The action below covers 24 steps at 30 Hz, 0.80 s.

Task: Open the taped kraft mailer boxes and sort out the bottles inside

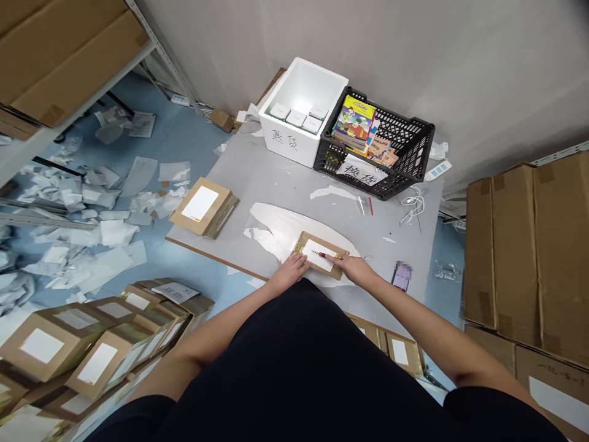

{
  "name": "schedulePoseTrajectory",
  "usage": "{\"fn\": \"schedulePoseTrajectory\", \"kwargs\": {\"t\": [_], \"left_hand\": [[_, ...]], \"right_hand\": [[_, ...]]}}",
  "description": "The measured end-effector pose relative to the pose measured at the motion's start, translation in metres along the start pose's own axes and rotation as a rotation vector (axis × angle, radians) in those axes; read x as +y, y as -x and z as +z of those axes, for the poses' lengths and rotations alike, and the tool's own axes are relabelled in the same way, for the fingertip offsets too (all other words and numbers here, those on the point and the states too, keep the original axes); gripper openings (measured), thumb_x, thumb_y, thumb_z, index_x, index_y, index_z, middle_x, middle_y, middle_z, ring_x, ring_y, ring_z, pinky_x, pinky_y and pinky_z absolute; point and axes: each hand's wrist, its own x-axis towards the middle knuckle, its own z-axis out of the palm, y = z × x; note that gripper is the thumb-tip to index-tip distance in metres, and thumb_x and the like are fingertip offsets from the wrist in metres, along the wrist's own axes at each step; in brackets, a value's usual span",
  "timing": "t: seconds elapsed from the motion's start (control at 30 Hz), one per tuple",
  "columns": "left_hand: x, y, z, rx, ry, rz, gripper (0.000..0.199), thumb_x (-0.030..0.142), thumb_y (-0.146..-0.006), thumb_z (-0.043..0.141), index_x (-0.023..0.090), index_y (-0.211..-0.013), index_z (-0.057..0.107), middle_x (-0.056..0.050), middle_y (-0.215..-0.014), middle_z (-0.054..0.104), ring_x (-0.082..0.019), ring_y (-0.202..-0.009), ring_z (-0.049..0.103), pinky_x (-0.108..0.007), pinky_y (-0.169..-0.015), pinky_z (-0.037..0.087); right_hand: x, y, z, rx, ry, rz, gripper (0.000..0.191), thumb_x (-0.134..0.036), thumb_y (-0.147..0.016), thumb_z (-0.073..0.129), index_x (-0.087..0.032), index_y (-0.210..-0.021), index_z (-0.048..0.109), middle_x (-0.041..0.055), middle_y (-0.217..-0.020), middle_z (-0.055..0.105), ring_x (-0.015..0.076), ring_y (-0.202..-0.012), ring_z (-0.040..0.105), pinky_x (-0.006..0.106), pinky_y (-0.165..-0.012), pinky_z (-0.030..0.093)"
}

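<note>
A flat cardboard parcel with a white label and tape along its left end lies near the table's front edge. My left hand holds the parcel at its left end, fingers over the edge. In my right hand is a slim red-and-black utility knife, its thin tip pointing left above the label. Part of that hand touches or hovers over the parcel's right side; I cannot tell which. Under the parcel is a white glossy sheet with torn edges.
Stacked parcels stand on the table's left. At the back are a white foam box with small boxes inside and a black crate of books. A phone lies right. Paper scraps litter the floor; cartons flank the table.
</note>
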Motion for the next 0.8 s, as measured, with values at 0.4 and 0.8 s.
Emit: {"fn": "schedulePoseTrajectory", "kwargs": {"t": [0.4,0.8], "left_hand": [[0.008,-0.001,-0.015,0.001,0.059,-0.036,0.049,0.011,-0.086,0.051,0.016,-0.134,0.049,-0.017,-0.137,0.049,-0.03,-0.133,0.04,-0.055,-0.113,0.028],[0.009,-0.001,-0.02,-0.002,-0.017,-0.011,0.047,0.012,-0.086,0.048,0.015,-0.133,0.05,-0.018,-0.135,0.049,-0.03,-0.131,0.041,-0.053,-0.112,0.031]], "right_hand": [[0.034,0.067,0.023,-0.06,-0.007,0.124,0.074,-0.004,-0.087,0.039,-0.039,-0.151,0.023,0.0069,-0.097,0.064,0.0177,-0.078,0.063,0.024,-0.066,0.039],[0.036,0.094,0.039,-0.059,-0.026,0.198,0.079,-0.001,-0.086,0.037,-0.043,-0.151,0.019,0.005,-0.094,0.062,0.0172,-0.075,0.062,0.024,-0.062,0.036]]}}
